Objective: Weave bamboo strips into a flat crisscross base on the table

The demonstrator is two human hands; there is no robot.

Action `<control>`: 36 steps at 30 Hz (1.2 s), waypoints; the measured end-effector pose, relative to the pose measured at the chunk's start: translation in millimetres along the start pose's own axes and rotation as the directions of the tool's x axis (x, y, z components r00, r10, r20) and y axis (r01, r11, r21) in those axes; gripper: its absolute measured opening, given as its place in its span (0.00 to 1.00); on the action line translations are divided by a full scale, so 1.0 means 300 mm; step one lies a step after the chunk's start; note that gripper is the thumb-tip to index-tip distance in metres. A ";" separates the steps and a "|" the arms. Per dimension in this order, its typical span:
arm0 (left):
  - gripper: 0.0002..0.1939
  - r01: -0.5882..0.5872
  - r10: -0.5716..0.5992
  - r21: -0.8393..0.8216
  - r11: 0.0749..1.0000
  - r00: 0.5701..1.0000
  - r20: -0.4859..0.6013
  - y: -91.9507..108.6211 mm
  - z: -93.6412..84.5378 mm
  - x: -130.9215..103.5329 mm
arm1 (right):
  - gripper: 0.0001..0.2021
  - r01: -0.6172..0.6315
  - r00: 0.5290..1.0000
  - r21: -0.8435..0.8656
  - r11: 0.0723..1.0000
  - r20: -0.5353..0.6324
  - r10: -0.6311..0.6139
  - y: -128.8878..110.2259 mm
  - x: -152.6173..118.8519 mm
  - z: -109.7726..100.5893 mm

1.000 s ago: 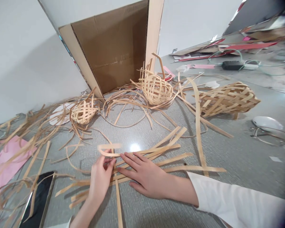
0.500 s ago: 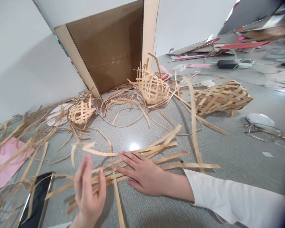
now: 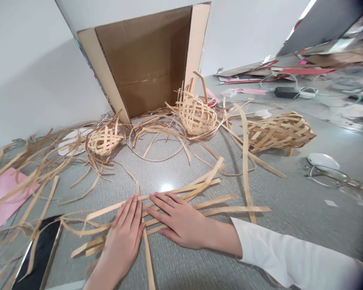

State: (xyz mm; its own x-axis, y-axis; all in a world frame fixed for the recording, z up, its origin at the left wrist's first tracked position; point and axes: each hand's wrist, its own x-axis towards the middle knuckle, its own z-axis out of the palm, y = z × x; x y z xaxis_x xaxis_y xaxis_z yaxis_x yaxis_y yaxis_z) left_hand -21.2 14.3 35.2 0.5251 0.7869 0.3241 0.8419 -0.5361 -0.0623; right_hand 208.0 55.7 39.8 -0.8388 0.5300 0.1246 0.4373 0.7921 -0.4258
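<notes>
Several flat tan strips lie side by side across the grey table, with one long strip crossing them between my hands. My left hand rests flat over the strips left of the crossing, fingers stretched out. On the right of it, my right hand also lies flat on the strips, its fingers a little spread. The parts of the strips under both palms are hidden. Beyond the hands sit a small woven piece, a rounder woven piece and a longer woven piece.
A cardboard box stands open at the back. Loose strips and pink paper cover the left side, near a black phone. At the right are a white mouse, glasses and a black adapter.
My left hand has come down from above the strips and now lies flat on them. The upper strip's curled left end now lies straighter. My right hand stays in place.
</notes>
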 end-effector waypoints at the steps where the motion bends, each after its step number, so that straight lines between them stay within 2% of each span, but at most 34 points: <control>1: 0.29 -0.005 0.005 -0.004 1.000 1.000 0.008 -0.001 0.000 -0.005 | 0.27 -0.001 1.000 -0.004 1.000 0.003 0.001 0.000 0.001 0.001; 7: 0.30 0.034 -0.032 -0.034 0.999 0.997 0.064 -0.020 0.009 -0.002 | 0.27 -0.003 1.000 -0.045 0.999 0.007 0.003 0.012 0.021 -0.005; 12: 0.27 0.052 -0.050 -0.099 0.994 0.998 0.031 -0.050 0.021 0.031 | 0.25 -0.004 1.000 -0.064 0.998 -0.002 0.004 0.046 0.062 -0.015; 17: 0.21 0.076 -0.085 -0.160 0.984 0.995 -0.047 -0.079 0.034 0.067 | 0.24 -0.014 1.000 -0.058 0.998 -0.012 0.014 0.067 0.098 -0.021; 23: 0.16 0.130 -0.145 -0.211 0.969 0.988 -0.057 -0.075 0.028 0.071 | 0.22 -0.014 0.999 -0.051 0.999 -0.043 0.011 0.064 0.112 -0.014; 28: 0.15 0.150 -0.164 -0.230 0.962 0.986 -0.043 -0.065 0.019 0.070 | 0.21 0.004 0.998 -0.077 0.997 -0.069 -0.010 0.058 0.110 -0.009; 36: 0.17 0.156 -0.151 -0.260 0.953 0.988 0.040 -0.059 -0.011 0.063 | 0.22 0.035 0.995 -0.127 0.991 -0.091 -0.046 0.057 0.112 -0.009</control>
State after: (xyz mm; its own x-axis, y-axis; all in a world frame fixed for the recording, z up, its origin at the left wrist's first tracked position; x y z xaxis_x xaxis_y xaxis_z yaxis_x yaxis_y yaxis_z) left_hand -26.6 37.6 45.5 0.3969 0.8702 0.2918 0.8516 -0.4678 0.2366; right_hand 188.3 87.8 39.0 -0.8251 0.5181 0.2252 0.4456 0.8419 -0.3044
